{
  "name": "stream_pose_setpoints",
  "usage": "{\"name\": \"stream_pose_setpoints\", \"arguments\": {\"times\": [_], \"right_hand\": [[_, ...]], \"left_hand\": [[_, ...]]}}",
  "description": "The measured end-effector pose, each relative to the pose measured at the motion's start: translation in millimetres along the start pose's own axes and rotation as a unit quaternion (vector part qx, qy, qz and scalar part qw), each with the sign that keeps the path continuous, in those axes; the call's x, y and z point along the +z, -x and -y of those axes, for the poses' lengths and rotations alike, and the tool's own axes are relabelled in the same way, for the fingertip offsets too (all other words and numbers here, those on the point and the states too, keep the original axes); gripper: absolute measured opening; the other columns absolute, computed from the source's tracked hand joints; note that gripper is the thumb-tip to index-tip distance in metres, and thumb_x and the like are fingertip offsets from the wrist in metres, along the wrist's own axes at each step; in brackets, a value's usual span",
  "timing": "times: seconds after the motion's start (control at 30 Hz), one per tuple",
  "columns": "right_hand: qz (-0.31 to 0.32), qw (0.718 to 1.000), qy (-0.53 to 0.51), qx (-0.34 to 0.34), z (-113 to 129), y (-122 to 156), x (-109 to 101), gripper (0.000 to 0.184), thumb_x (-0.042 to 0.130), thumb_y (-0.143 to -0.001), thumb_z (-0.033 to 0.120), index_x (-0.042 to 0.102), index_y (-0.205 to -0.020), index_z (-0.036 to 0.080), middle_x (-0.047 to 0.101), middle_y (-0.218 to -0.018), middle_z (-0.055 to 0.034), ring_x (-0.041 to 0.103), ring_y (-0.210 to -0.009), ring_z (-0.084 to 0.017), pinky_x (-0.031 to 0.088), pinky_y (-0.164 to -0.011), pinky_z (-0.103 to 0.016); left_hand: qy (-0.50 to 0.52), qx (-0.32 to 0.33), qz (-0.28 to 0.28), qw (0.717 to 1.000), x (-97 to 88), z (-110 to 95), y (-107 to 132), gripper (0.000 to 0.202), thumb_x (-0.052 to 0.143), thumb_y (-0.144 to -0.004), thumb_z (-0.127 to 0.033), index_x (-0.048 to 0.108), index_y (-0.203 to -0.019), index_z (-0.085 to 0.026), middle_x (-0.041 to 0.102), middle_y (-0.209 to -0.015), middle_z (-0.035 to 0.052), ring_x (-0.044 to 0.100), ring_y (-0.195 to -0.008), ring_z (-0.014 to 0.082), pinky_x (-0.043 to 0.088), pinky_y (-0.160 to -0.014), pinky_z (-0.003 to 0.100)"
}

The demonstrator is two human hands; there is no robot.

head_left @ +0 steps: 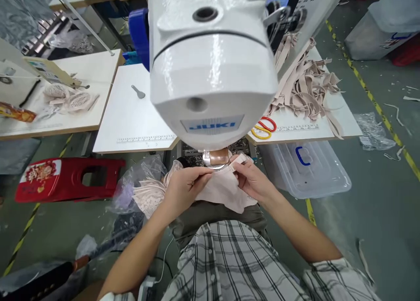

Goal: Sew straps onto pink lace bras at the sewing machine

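Both my hands hold a pale pink fabric piece (pixel 226 189) just below the head of a white JUKI sewing machine (pixel 213 64). My left hand (pixel 183 187) pinches the fabric's left edge, fingers closed on it. My right hand (pixel 252 178) grips the right edge, where a narrow beige strap (pixel 239 160) lies on the fabric. The fabric's top edge sits beside a shiny metal part (pixel 216 158) under the machine head. The needle area is hidden by the machine.
A pile of beige straps (pixel 305 86) lies on the white table (pixel 344 121) at right, with red and yellow rings (pixel 264 128). A clear plastic bin (pixel 308 169) sits below. A bag of lace pieces (pixel 144 189) is at my left, a red stool (pixel 65 178) beyond.
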State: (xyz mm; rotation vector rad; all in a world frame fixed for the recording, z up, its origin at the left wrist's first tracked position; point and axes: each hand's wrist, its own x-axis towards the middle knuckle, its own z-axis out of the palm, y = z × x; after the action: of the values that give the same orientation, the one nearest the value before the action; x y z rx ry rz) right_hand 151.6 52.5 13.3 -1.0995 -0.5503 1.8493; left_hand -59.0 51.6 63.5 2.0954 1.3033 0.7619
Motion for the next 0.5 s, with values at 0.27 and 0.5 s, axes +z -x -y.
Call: {"name": "stream_pose_setpoints", "arguments": {"times": [0.27,0.5], "right_hand": [[0.114,0.792,0.411,-0.437,-20.8,42.9,-4.1,0.014,0.067,-0.086,0.020,0.077,-0.087,0.030,0.075,-0.086,-0.0020,0.071,-0.076,-0.018,0.061,-0.069,-0.031],[0.135,0.641,0.511,-0.556,-14.3,56.2,-3.3,0.020,0.065,-0.088,0.015,0.076,-0.095,0.030,0.076,-0.080,-0.0011,0.072,-0.064,-0.015,0.062,-0.061,-0.025]], "left_hand": [[-0.138,0.174,0.035,0.974,29.8,1.1,20.9,0.028,0.062,-0.090,-0.034,0.066,-0.111,-0.016,0.073,-0.094,0.0098,0.067,-0.090,0.0240,0.051,-0.088,0.040],[-0.193,0.230,0.005,0.954,32.2,14.7,23.5,0.034,0.040,-0.098,-0.018,0.066,-0.077,-0.020,0.059,-0.059,0.0003,0.053,-0.058,0.0154,0.042,-0.065,0.030]]}}
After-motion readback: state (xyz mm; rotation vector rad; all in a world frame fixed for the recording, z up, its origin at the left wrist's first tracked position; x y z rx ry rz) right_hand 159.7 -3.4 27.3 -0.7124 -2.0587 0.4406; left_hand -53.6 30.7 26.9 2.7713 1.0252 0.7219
